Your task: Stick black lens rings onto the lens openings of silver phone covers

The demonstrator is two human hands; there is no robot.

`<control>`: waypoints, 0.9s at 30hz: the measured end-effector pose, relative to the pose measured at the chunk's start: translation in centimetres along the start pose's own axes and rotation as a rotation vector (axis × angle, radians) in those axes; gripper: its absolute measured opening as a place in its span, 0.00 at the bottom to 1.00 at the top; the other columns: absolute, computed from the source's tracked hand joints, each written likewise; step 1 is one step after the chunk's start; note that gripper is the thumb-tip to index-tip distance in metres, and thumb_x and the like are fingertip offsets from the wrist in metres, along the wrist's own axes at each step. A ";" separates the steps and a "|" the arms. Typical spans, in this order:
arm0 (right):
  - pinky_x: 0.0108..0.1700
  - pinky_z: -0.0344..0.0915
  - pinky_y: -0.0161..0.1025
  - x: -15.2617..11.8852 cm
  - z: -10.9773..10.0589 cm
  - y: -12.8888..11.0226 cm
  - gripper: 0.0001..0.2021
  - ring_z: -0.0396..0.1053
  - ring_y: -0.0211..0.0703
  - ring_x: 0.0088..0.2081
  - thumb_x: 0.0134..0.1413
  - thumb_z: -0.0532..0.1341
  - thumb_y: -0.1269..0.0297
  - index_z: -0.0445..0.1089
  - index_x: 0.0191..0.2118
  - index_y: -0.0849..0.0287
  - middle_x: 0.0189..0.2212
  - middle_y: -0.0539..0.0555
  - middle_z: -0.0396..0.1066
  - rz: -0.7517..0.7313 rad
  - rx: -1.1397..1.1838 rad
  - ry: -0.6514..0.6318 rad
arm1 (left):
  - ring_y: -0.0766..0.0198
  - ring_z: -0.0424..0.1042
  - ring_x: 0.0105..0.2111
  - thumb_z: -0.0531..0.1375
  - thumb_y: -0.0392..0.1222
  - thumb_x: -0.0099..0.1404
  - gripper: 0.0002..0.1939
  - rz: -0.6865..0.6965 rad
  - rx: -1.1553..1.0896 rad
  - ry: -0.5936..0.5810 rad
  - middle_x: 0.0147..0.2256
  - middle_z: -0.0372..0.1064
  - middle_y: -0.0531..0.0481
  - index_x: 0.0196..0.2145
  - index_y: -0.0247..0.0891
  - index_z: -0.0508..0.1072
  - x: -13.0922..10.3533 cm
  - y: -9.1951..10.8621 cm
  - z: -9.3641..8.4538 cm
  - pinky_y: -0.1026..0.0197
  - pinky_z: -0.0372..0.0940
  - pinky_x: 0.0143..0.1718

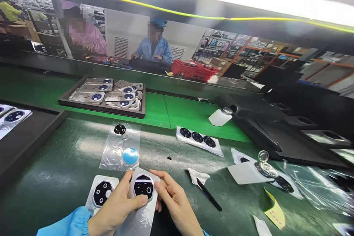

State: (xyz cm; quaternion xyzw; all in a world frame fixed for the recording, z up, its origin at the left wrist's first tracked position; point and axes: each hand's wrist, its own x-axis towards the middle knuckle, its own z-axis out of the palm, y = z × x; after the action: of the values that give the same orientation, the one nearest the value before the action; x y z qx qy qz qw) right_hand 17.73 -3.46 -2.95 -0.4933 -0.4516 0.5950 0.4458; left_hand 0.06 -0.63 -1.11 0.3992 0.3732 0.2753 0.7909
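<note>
Dark green surface (pixel 66 147) beneath a bright lamp, with two co-workers, one in blue (pixel 153 49), one in pink (pixel 92 38), farther back. Low in the middle of the view, a grey panel (pixel 143 221): clasped along one side in the left hand (pixel 117 202), with the thumb over the lower part of a glossy black disc (pixel 146 184), and pinched at the opposite edge in the right hand (pixel 174 195). Possibly at risk of smudges from bare skin, or of slipping after a loosened grip and scraping the second panel (pixel 102 193) just beside the left hand. Ahead, a clear sheet (pixel 110 155) with a blue round piece (pixel 129 156); beyond, a tray (pixel 124 113) of more panels. Near the right hand, a cloth-tipped black stick (pixel 208 195), easily caught by a sleeve. Farther right, a white bottle (pixel 243 172), partly hiding a strip (pixel 289 184) and likely in the way of reaching for it.
</note>
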 end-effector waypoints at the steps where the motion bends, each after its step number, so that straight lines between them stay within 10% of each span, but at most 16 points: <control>1: 0.27 0.60 0.35 0.0 0.0 0.0 0.27 0.63 0.35 0.22 0.61 0.57 0.43 0.64 0.54 0.63 0.21 0.45 0.64 0.001 0.002 0.001 | 0.59 0.74 0.40 0.68 0.49 0.57 0.28 0.000 -0.001 -0.001 0.38 0.76 0.48 0.50 0.39 0.62 0.0 0.1 0.0 0.58 0.62 0.43; 18: 0.28 0.59 0.33 0.1 0.1 0.7 0.30 0.62 0.35 0.28 0.52 0.68 0.48 0.60 0.54 0.56 0.31 0.48 0.67 0.019 0.115 -0.065 | 0.55 0.69 0.53 0.64 0.49 0.63 0.28 -0.045 -0.035 -0.066 0.52 0.70 0.46 0.57 0.42 0.61 -0.7 1.1 0.1 0.55 0.61 0.53; 27: 0.27 0.55 0.34 0.2 -0.1 0.4 0.26 0.57 0.34 0.23 0.56 0.62 0.43 0.61 0.50 0.58 0.23 0.44 0.59 0.061 0.115 0.018 | 0.56 0.73 0.44 0.63 0.53 0.63 0.22 -0.037 0.028 -0.091 0.43 0.75 0.47 0.50 0.40 0.66 -0.3 0.9 -0.4 0.55 0.62 0.49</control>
State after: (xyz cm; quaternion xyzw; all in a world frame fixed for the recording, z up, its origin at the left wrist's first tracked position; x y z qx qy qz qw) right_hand 17.80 -3.29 -3.37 -0.4857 -0.3973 0.6286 0.4594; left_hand -0.57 -0.16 -0.43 0.4154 0.3482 0.2372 0.8062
